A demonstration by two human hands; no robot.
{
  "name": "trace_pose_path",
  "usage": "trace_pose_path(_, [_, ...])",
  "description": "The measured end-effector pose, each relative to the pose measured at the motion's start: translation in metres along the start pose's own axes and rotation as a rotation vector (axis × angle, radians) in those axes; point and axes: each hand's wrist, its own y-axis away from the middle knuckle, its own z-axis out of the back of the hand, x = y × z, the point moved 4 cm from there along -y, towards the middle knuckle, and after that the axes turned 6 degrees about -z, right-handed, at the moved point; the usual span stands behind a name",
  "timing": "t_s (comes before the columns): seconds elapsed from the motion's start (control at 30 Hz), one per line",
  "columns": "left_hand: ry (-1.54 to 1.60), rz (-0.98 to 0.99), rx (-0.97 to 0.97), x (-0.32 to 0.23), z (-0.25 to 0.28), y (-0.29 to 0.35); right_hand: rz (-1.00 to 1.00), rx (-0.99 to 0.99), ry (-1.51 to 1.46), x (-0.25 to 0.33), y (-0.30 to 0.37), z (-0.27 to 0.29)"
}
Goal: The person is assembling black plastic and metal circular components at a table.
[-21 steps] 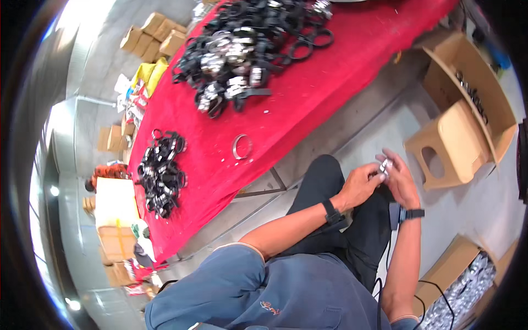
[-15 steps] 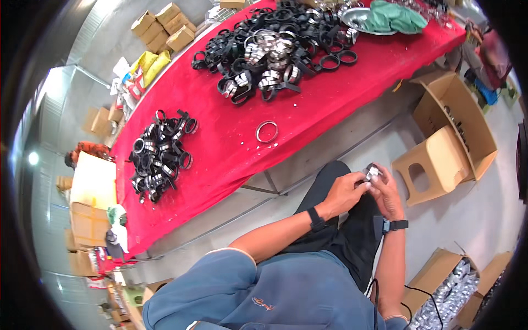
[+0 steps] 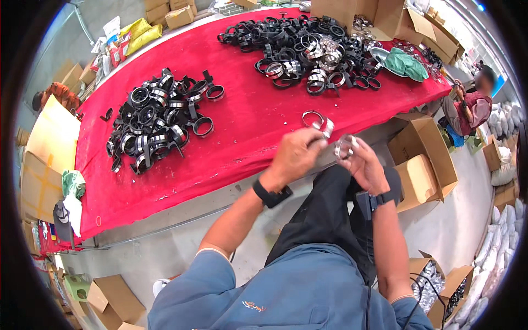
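Note:
My right hand pinches a silver metal ring over my lap, near the table's front edge. My left hand is closed, and a short shiny metal band, slightly blurred, shows at its fingertips. Just beyond that hand, a thin ring lies alone on the red cloth. To the left sits a heap of black and silver ring clamps. A larger heap of similar clamps spreads across the far middle, with bare silver rings on its right part.
A metal dish with green cloth stands at the far right of the table. An open carton is on the floor to my right. Another person sits beyond it. Cartons of silver parts stand lower right.
My hands have come apart and moved up toward the table. A ring now shows in the right hand and a shiny band at the left fingertips. The view has shifted.

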Motion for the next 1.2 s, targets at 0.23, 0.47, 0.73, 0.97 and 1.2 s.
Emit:
trace_pose_path(0.23, [-0.846,-0.011,0.206,0.083,0.106,-0.023,0.023,-0.377,0.859,0.06,-0.053,-0.016])
trace_pose_path(0.47, [-0.786,0.034,0.381,0.119,0.09,-0.047,0.161,-0.55,1.533,0.094,-0.14,0.022])
trace_pose_path(0.73, [-0.736,0.069,0.39,0.105,0.07,-0.054,0.605,-0.641,1.698,0.082,-0.171,0.067])
trace_pose_path(0.97, [-0.77,0.153,0.157,0.096,0.087,-0.06,0.674,-0.501,1.526,0.088,-0.186,0.041])
trace_pose_path(1.2, [-0.596,0.403,0.116,0.1,0.053,-0.104,0.577,-0.449,1.15,0.102,-0.184,0.031])
